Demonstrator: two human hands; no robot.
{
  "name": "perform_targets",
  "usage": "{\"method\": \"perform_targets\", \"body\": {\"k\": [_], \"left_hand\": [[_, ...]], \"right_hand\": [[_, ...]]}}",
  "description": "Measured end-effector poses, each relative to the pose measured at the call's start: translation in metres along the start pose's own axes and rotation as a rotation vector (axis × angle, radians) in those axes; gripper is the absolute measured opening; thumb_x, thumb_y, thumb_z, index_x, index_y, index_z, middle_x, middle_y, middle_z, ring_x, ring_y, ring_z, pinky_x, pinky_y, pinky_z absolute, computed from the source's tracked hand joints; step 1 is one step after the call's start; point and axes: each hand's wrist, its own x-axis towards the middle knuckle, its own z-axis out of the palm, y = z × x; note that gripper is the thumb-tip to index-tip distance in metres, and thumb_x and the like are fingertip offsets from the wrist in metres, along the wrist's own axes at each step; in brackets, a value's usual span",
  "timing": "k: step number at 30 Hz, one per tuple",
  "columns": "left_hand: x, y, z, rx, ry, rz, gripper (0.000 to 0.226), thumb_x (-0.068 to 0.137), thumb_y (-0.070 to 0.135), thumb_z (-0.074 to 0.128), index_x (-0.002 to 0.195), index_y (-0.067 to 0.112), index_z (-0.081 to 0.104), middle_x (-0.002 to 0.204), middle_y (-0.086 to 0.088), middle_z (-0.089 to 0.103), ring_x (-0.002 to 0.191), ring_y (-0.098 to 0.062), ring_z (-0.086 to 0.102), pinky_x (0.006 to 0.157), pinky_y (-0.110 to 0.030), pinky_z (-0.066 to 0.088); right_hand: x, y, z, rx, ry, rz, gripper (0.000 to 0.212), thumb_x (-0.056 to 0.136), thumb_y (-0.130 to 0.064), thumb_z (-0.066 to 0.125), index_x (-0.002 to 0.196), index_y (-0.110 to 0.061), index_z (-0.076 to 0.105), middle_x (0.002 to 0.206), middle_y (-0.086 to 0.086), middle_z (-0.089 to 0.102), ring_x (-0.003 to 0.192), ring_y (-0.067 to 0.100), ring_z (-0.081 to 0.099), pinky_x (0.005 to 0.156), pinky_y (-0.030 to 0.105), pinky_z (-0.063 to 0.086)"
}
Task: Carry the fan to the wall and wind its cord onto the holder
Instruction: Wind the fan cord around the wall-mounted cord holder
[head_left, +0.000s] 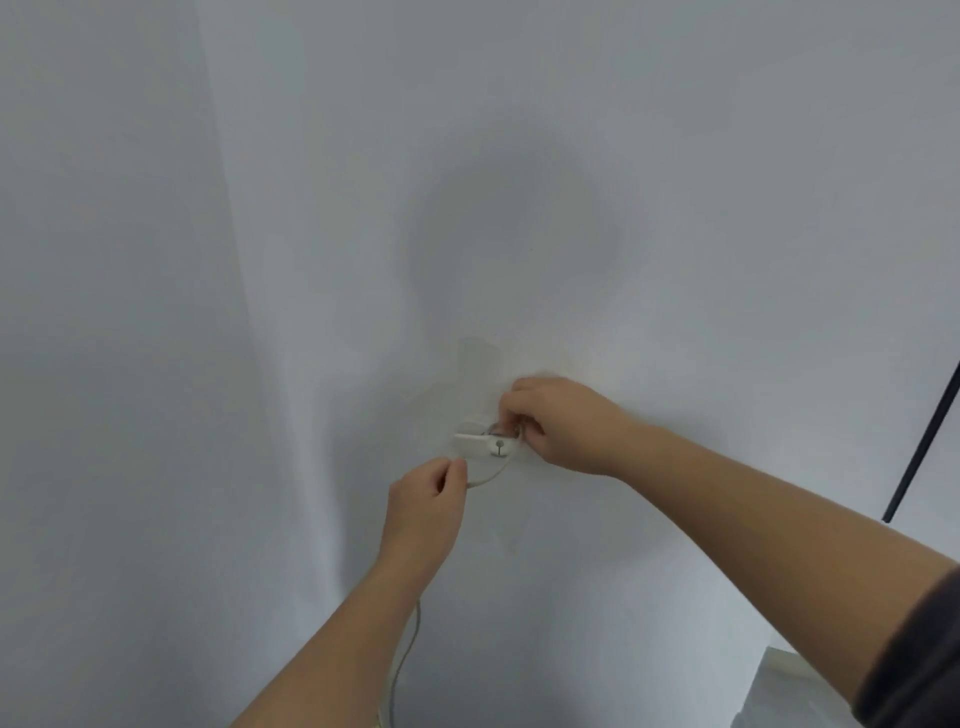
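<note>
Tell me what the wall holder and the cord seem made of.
The holder is probably white moulded plastic, smooth and matte, with a greyish, possibly metal, screw on its face. The cord has pale flexible sheathing, likely PVC or rubber, since it curves softly between the left hand and the holder. Blur leaves both open.
</note>
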Motion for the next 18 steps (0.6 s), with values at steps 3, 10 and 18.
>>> {"method": "perform_targets", "body": {"k": [3,10,18], "left_hand": [[-0.004,0.0,0.004,-0.017,-0.085,-0.006,0.038,0.094,0.02,0.049,0.063,-0.001,0.046,0.057,-0.003,0.043,0.054,-0.014,0.036,0.054,-0.029,0.029],[-0.006,-0.006,0.008,-0.084,-0.406,-0.033,0.03,0.098,0.007,0.044,0.079,0.017,0.064,0.062,0.005,0.052,0.058,-0.011,0.044,0.059,-0.023,0.038],[-0.015,0.004,0.018,-0.186,-0.598,-0.133,0.03,0.101,0.008,0.037,0.099,0.023,0.063,0.068,-0.001,0.063,0.06,-0.016,0.061,0.059,-0.026,0.052]], "right_hand": [[0.0,0.003,-0.003,0.011,-0.035,-0.02,0.019,0.08,-0.008,0.052,0.088,-0.016,0.068,0.088,0.0,0.061,0.084,0.018,0.054,0.08,0.034,0.048],[0.0,0.006,-0.012,0.006,-0.157,-0.061,0.012,0.085,-0.028,0.066,0.093,-0.019,0.07,0.085,-0.007,0.055,0.079,0.009,0.048,0.078,0.028,0.048],[0.008,0.004,-0.018,-0.117,-0.277,-0.056,0.015,0.085,-0.007,0.065,0.097,-0.014,0.063,0.09,-0.006,0.047,0.088,0.014,0.044,0.081,0.029,0.041]]}}
